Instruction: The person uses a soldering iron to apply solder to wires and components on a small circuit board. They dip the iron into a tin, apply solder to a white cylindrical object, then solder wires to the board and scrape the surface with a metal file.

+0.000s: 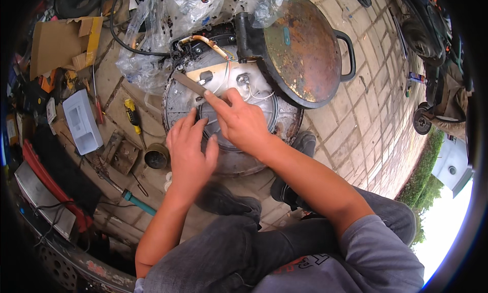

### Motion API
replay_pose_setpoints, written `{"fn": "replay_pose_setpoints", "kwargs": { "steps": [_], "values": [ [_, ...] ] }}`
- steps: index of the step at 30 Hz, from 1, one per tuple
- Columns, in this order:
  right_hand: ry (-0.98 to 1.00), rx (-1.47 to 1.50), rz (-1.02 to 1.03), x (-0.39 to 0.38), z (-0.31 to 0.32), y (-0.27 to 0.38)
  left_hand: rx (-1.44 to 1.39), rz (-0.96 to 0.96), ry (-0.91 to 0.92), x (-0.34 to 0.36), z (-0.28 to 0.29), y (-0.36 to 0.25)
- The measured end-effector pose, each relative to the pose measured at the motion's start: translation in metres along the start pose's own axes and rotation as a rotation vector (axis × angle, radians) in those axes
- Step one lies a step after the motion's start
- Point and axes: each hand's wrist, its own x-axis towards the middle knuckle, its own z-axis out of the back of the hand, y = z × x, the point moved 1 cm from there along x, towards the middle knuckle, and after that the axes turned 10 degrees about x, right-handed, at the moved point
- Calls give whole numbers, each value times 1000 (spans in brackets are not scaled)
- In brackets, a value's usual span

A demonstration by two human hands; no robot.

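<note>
In front of me lies a round appliance base point(234, 163) with its underside bared, showing white insulation, thin wires and metal fittings. Its dark, stained round pan-like lid point(305, 54), with a black handle, is hinged out to the right. My right hand point(244, 120) is closed on one end of a flat brown strip point(189, 84), which slants up and left across the base. Beside it, over the base's left part, my left hand point(192, 150) has its fingers apart, fingertips close under the strip. A rust-stained sleeved cable point(206, 42) runs near the hinge.
Clear plastic sheeting point(147, 44) covers the ground behind. On the left are a cardboard piece point(63, 46), a white plastic tray point(82, 121), a yellow-and-black screwdriver point(132, 114), a small round tin point(156, 156) and a rusty metal box point(122, 155). Brick paving point(351, 140) extends rightward.
</note>
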Motion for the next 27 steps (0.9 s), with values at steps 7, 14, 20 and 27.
{"fn": "replay_pose_setpoints", "kwargs": {
  "steps": [7, 14, 20, 27],
  "values": [
    [12, 25, -63, -14, 10, 7, -2, -1, -5, 2, 2, -2],
    [31, 21, -44, -18, 8, 7, -3, 12, -9, -1, 1, -1],
    [13, 47, -41, -25, 10, 4, 7, 12, -9, 2, 3, -1],
    [-12, 52, -48, -15, 5, 5, -9, 12, -1, 0, 0, -2]
  ]
}}
